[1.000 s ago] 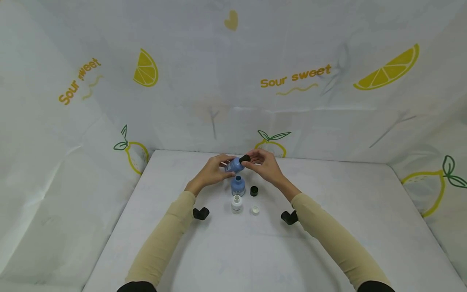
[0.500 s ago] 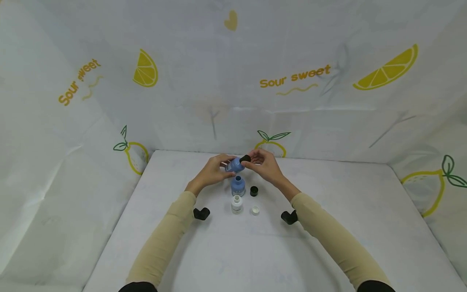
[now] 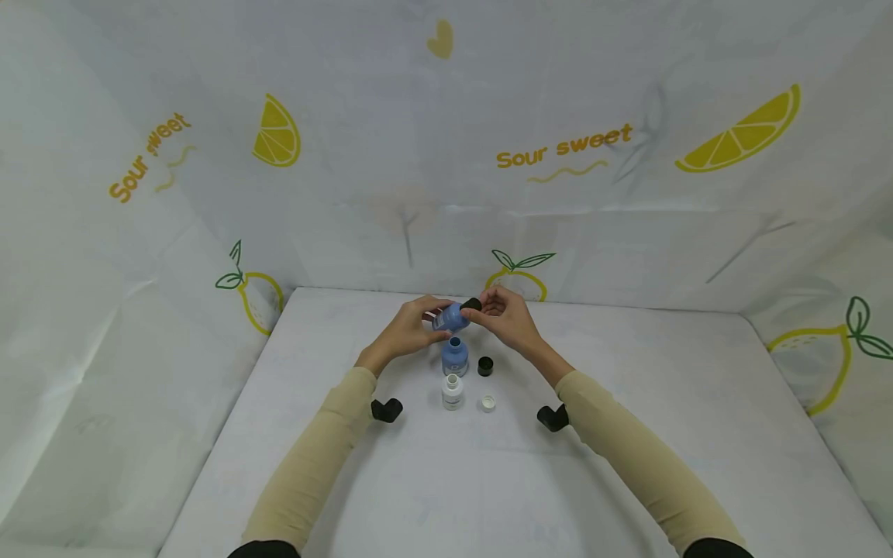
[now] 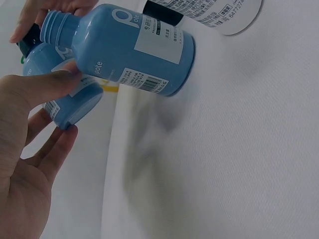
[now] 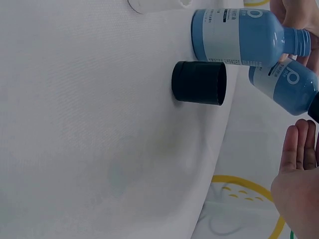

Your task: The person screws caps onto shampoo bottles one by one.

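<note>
In the head view, my left hand (image 3: 408, 329) holds a small blue bottle (image 3: 449, 318) by its body, tilted above the table with its neck up and to the right. A black cap (image 3: 470, 304) sits at its neck, with the thumb and fingers of my right hand (image 3: 512, 319) pinching it. The left wrist view has my thumb on one side of the held bottle (image 4: 82, 108) and fingers on the other. Just nearer stands an uncapped blue bottle (image 3: 455, 358), its threaded neck (image 4: 56, 27) bare. Beside it lies a loose black cap (image 5: 199, 82).
Nearer me, an uncapped white bottle (image 3: 452, 393) stands on the white table (image 3: 446, 496), a white cap (image 3: 487, 403) to its right. Black wrist camera mounts (image 3: 387, 410) jut inward from both sleeves. A lemon-printed sheet (image 3: 377, 155) rises behind the table.
Both hands and the held bottle with its black cap have shifted very slightly to the right. The standing bottles and loose caps stay in place.
</note>
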The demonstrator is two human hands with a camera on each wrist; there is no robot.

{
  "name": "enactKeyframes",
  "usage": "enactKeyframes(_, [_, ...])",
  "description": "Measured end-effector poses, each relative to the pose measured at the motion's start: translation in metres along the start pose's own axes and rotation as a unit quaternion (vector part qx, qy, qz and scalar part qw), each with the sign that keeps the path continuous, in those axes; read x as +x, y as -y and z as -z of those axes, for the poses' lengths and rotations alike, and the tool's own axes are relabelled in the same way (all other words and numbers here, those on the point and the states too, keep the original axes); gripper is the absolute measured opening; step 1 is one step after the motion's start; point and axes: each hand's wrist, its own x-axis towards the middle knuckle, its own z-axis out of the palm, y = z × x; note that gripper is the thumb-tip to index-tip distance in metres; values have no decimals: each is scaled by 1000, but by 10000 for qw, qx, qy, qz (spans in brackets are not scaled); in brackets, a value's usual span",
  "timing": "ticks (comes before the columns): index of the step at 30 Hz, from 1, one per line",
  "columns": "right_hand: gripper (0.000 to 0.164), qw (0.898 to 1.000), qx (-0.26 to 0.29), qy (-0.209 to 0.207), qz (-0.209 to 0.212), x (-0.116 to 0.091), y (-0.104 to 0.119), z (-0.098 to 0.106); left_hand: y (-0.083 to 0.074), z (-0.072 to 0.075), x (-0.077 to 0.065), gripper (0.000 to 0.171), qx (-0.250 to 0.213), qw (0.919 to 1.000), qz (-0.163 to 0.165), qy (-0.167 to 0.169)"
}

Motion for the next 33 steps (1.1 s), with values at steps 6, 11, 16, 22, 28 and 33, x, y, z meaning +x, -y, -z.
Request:
enactKeyframes(6, [35,10000,-82,-3,-29,-1,0,1,-1,0,-1,60,-26,10000,19,-11])
enactKeyframes(11, [40,9999,-51,59,-96,0,1,2,0,1,-2,61,-30,10000,57,-7])
enactKeyframes(16, [47,9995,62,288,71,0,3,6,1,1,-3,60,-2,10000,48,-14])
enactKeyframes(22, [49,9942,332,782,667,2,2,11,2,0,-3,61,23,10000,71,18])
enactKeyframes(28, [44,9892,453,1035,932,3,1,13,4,-1,-2,61,36,9999,84,60])
enactKeyframes(33, [39,9906,424,975,858,3,2,11,3,0,-2,60,31,10000,12,4])
